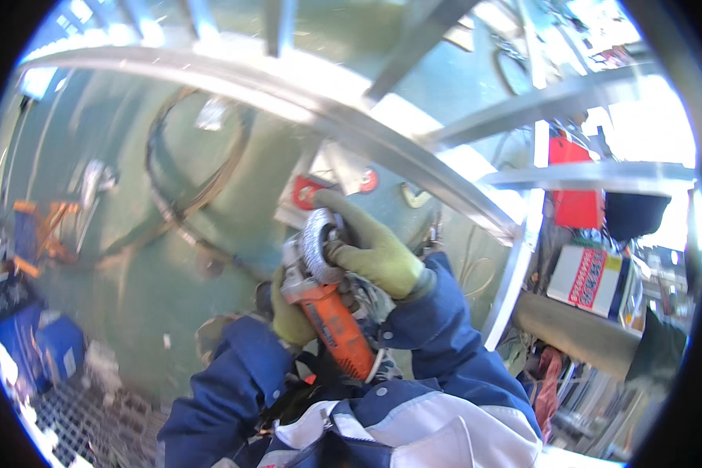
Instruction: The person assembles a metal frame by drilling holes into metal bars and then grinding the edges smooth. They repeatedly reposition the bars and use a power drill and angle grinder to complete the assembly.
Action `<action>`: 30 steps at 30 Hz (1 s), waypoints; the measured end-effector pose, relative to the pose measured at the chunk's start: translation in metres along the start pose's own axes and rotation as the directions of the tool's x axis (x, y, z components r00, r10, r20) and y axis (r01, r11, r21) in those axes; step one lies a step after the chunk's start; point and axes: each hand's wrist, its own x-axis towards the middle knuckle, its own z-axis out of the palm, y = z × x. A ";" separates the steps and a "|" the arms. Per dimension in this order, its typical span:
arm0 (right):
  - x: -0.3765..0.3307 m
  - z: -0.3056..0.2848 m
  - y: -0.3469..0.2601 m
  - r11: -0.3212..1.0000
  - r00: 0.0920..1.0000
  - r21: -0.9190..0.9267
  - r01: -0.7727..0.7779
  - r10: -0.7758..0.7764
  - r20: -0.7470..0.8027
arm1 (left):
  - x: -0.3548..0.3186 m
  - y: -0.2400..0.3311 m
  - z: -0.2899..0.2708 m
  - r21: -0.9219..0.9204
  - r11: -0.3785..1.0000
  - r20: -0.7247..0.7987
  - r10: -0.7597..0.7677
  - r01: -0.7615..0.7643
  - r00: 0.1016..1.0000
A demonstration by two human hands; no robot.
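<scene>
The grinder (337, 331) is near the middle of the scene, just in front of the person's body. Its orange body slants from the near right toward the far left, with the metal head at the far end and a white cord at the near end. The left hand (290, 318), in a green glove, grasps the grinder from the left, close to its head; the fingers underneath are hidden. The right hand (378, 256), gloved alike, grasps the disc (317, 243) from the right, with one finger stretched along its far edge and the thumb toward its centre. The disc is grey and rough-looking, standing on edge at the head.

Both arms come in from the near side in the blue sleeves of a blue and white jacket (437, 438). Far of the hands, a red and white item lies on the green floor (125, 292). To the left of that, a cable (166, 209) runs in a loose loop. A metal frame (413, 158) crosses the far side from left to right, its bars partly lost in glare.

On the left are a stool (27, 234) with orange legs and a blue box (61, 347); nearer lies a grating (93, 425). On the right, a red panel (576, 187) is farthest, then a white carton (585, 274) with a red label, and nearer, a brown tube (573, 329).
</scene>
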 end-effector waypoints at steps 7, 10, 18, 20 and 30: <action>0.002 -0.020 0.032 0.883 0.983 0.447 0.145 -0.179 0.035 | 0.006 -0.013 0.020 0.248 0.967 -0.154 0.090 -0.050 0.984; -0.003 -0.014 0.037 0.923 0.992 0.366 0.121 -0.119 -0.029 | 0.007 -0.013 0.013 0.335 0.940 -0.198 0.131 -0.058 0.971; -0.007 -0.014 0.079 0.916 0.973 0.351 0.195 -0.134 -0.190 | -0.006 -0.022 -0.016 0.367 0.930 -0.221 0.117 -0.029 0.968; -0.006 -0.020 0.104 0.674 0.938 0.668 0.314 -0.113 -0.327 | -0.007 -0.024 -0.024 0.314 0.949 -0.295 0.106 -0.009 0.949; 0.095 -0.169 0.386 0.911 0.759 -0.286 -0.298 0.045 -0.649 | -0.031 -0.039 -0.025 0.311 0.950 -0.283 0.086 0.007 0.955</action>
